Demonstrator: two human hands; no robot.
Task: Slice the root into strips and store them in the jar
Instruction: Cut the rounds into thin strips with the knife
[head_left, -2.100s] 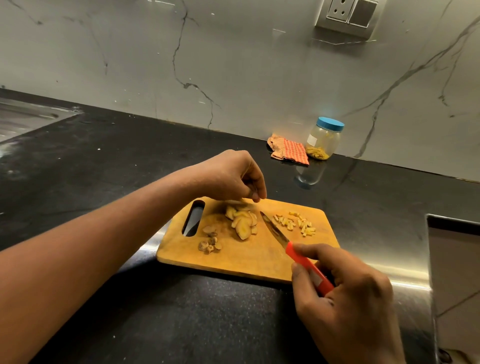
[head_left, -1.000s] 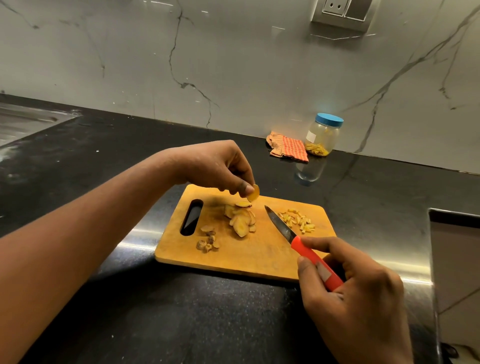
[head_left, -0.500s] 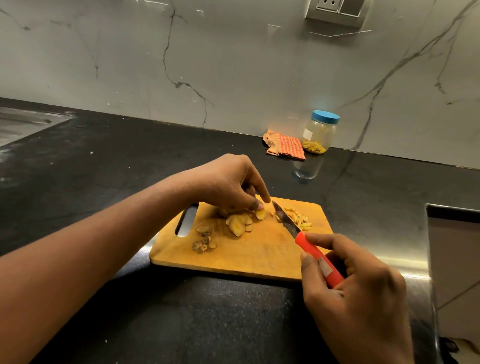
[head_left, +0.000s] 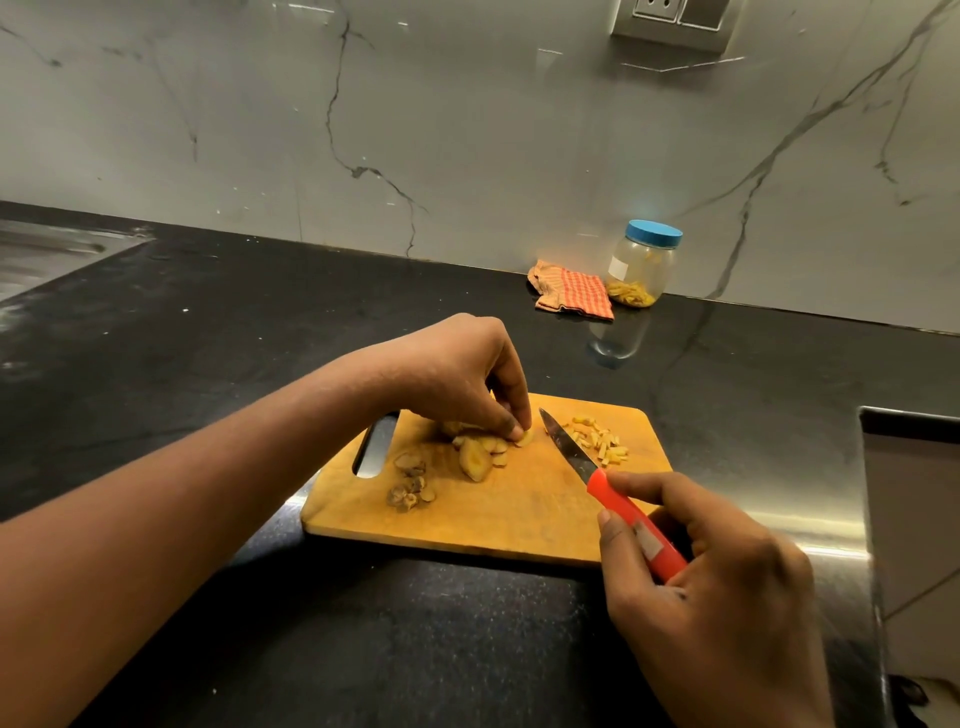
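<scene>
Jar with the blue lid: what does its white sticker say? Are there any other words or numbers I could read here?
White sticker on the clear plastic jar with the blue lid: too small and blurred to read; no letters show.
Pale patch on the red-handled steel knife: blurred, nothing readable.
Grey wall socket plate: no writing visible.
So no text can be read anywhere in this view.

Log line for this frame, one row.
left hand holds slice on board | right hand grips knife | strips right of knife | jar lidded, by wall
</scene>
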